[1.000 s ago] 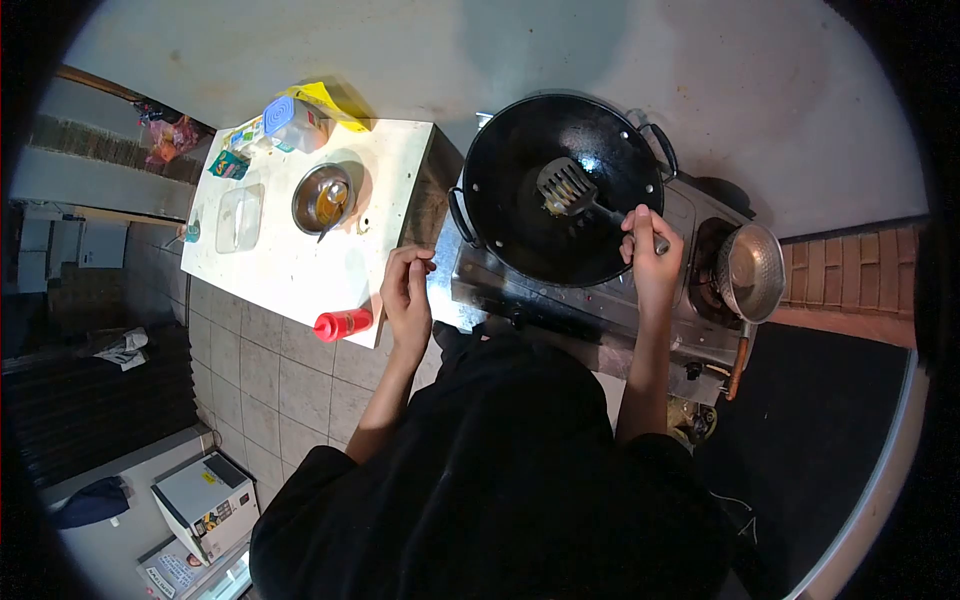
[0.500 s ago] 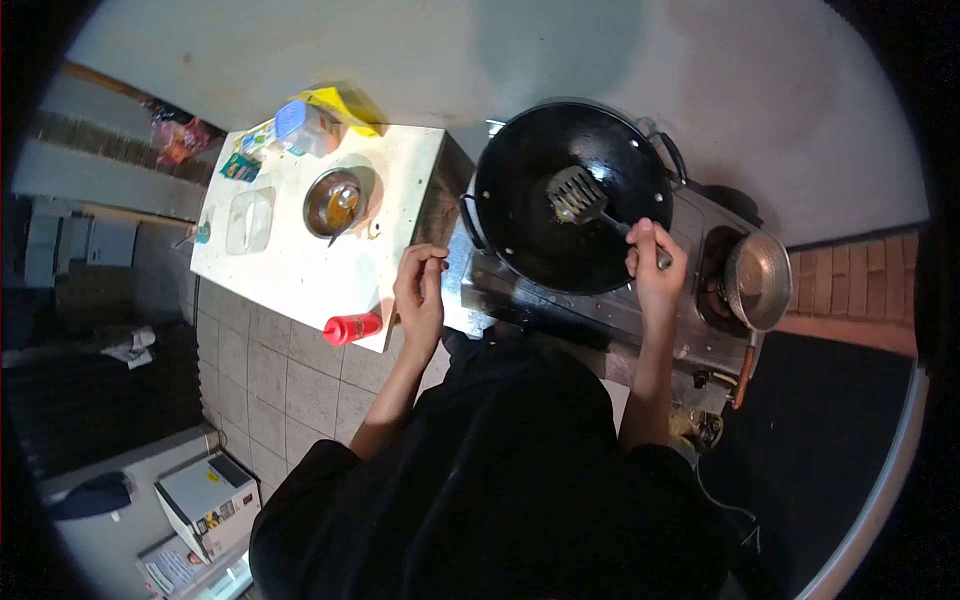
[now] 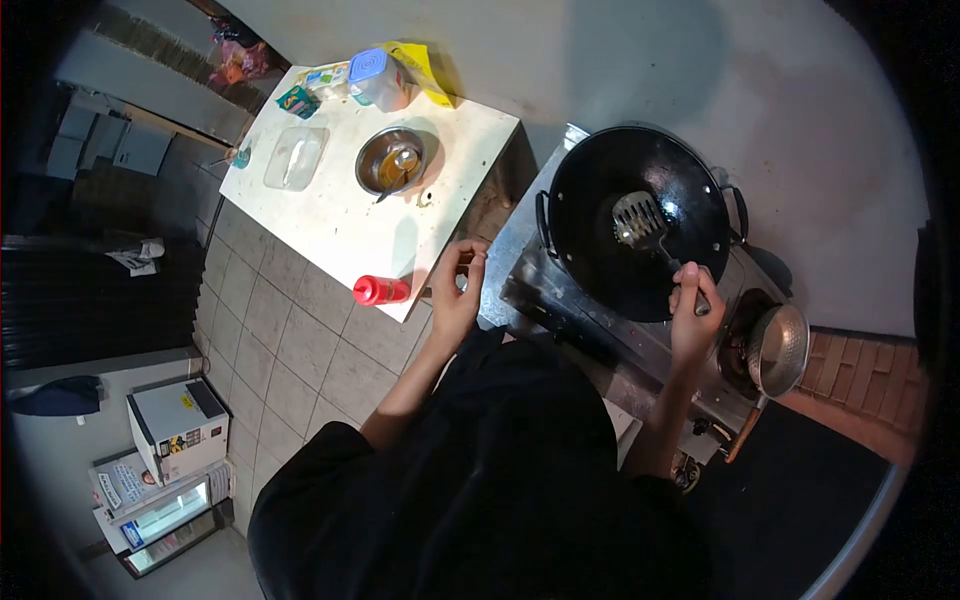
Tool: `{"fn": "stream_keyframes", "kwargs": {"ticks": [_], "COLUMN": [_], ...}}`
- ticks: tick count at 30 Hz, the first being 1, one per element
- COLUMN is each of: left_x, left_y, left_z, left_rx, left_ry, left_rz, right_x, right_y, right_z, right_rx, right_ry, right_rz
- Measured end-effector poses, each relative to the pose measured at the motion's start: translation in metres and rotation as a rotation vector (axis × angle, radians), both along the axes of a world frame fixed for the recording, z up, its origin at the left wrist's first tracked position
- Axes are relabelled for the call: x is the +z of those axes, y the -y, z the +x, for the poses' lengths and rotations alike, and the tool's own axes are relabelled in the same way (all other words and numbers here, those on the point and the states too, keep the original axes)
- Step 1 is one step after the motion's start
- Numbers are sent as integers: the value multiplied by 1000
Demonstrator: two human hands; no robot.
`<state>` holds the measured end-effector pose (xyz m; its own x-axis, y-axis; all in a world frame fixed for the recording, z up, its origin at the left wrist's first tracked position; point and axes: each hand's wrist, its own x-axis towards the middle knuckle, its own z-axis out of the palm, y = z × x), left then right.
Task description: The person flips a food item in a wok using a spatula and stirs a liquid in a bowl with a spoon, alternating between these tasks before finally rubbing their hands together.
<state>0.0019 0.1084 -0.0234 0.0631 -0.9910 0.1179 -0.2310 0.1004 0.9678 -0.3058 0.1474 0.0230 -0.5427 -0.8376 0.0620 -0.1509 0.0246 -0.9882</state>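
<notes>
A slotted spatula [image 3: 640, 220] rests its head inside the large black wok [image 3: 610, 285], over a small patch of food or oil. My right hand [image 3: 695, 305] is wrapped round the spatula's handle near the wok's front rim. Between the table corner and the stove, my left hand [image 3: 460, 285] hangs in the air with curled fingers apart, holding nothing. The red bottle [image 3: 381, 291] stands on the white table [image 3: 340, 235], left of my left hand. Farther back on the table is a metal bowl [image 3: 391, 161] with a spoon and yellowish liquid in it.
A small hammered pan [image 3: 779, 350] with a wooden handle sits on the stove's right burner. On the table are a clear tray [image 3: 297, 158], a blue-lidded container [image 3: 378, 80], a green packet [image 3: 297, 101] and a yellow bag [image 3: 418, 70]. The wall rises behind the wok.
The camera view has turned, shifting the table and stove in the frame. My right hand still grips the spatula in the wok. My left hand's fingers look a little more curled.
</notes>
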Motion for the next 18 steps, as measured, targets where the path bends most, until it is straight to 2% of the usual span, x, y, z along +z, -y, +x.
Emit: {"fn": "stream_keyframes", "kwargs": {"ticks": [1,3,5,7,10,11,13,14,15,16,17,18], "left_x": [-11,-33,-44,-107,-157,-173,-194,-194,-213,-244,-244,-245], "left_y": [9,39,79,127,180,194,212,213,216,219,218,217], "left_z": [11,44,72,116,141,142,134,133,143,159,163,163], "left_rx": [9,110,445,614,864,867,1168,1185,1190,1094,993,933], "left_ry": [-3,-315,-587,-790,-950,-958,-869,-817,-824,-701,-576,-559], "left_rz": [-1,171,374,514,683,679,536,577,577,594,608,521], "right_x": [-1,-1,1,0,5,7,8,8,7,7,8,8], "right_y": [-1,-1,0,3,3,2,3,2,1,0,-1,-3], "right_z": [-1,-4,-6,-3,-1,0,3,5,6,7,10,13], "right_rx": [-22,-28,-17,3,41,47,44,53,26,-4,-3,15], "right_ry": [17,28,-28,-63,-161,-166,-227,-232,-226,-218,-220,-262], "right_rz": [12,33,53,26,54,50,47,46,48,51,53,28]}}
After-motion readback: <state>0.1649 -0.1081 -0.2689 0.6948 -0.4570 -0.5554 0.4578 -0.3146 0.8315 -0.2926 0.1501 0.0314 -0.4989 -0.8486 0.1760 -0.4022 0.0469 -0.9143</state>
